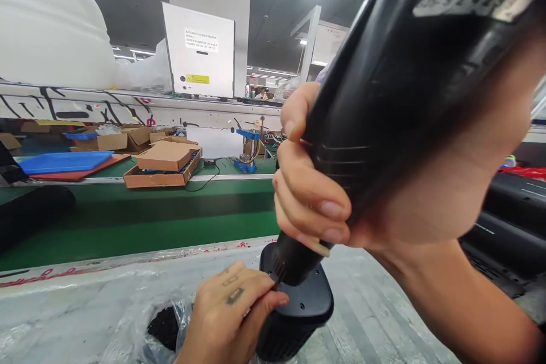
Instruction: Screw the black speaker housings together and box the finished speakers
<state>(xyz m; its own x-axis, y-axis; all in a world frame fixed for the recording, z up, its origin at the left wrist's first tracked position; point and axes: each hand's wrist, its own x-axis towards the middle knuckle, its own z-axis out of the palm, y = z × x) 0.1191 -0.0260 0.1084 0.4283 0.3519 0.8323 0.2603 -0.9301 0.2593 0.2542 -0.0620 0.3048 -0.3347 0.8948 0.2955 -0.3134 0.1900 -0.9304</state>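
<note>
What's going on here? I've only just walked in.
A person is working on a black device, gripping its body in their right hand and holding it up close to the camera. Their left hand is at the narrow neck, just above a round black base. Below sits a clear bag of dark bits. Beyond them run a green conveyor, cardboard boxes and an automatic screw feeder.
</note>
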